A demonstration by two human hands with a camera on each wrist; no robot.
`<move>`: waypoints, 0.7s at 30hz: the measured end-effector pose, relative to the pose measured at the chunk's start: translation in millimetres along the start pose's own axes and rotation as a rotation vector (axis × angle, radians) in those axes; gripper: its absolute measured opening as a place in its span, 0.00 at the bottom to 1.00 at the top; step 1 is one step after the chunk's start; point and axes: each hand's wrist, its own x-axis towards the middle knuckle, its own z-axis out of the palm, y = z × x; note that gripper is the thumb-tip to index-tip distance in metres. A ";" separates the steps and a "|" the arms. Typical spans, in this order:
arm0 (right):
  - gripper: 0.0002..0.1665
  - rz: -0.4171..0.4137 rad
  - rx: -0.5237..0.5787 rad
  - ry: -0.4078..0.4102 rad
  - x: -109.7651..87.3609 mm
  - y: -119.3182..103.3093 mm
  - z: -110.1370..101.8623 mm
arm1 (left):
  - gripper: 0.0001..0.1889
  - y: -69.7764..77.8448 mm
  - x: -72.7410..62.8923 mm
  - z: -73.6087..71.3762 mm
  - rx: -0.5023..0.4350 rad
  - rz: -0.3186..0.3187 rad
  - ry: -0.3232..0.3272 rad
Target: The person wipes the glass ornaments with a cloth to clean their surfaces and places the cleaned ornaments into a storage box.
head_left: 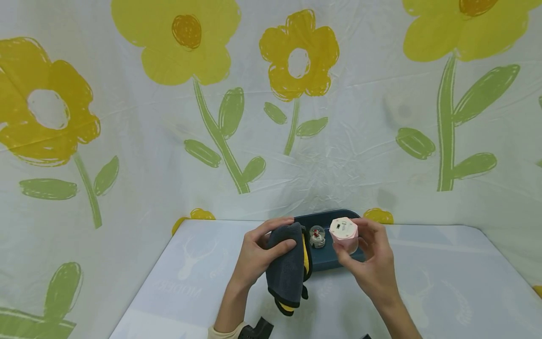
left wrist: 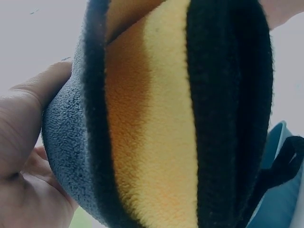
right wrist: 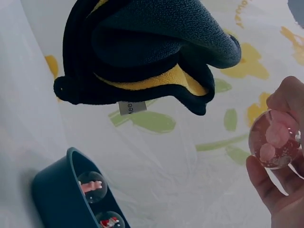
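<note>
My left hand [head_left: 251,259] grips a folded microfiber cloth [head_left: 282,263], grey outside and yellow inside with black edging. The cloth fills most of the left wrist view. Opposite it, my right hand [head_left: 378,266] holds a small pink snow globe [head_left: 345,230] between thumb and fingers. Its many-sided white underside shows in the head view; in the right wrist view its clear dome [right wrist: 275,137] has pink shapes inside. Cloth and globe are apart. Behind both hands stands a dark blue tray [head_left: 328,262] with another snow globe [head_left: 316,238], white-based with a red figure.
From the right wrist, two globes show in the tray: one with a pinkish figure [right wrist: 93,186], one with a red figure [right wrist: 110,221]. The pale table [head_left: 186,282] meets a flower-printed curtain [head_left: 360,179] at its back edge.
</note>
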 end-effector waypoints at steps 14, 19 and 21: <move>0.43 0.010 -0.056 -0.069 0.7 1.6 -1.5 | 0.23 -1.0 1.1 0.8 0.007 -0.010 0.000; 0.43 -0.010 -0.072 -0.086 -0.7 3.6 -0.8 | 0.23 -0.5 0.8 1.1 -0.001 0.001 -0.005; 0.42 -0.006 -0.054 -0.088 -1.1 4.1 -0.6 | 0.23 -0.4 0.8 1.0 -0.001 0.005 -0.006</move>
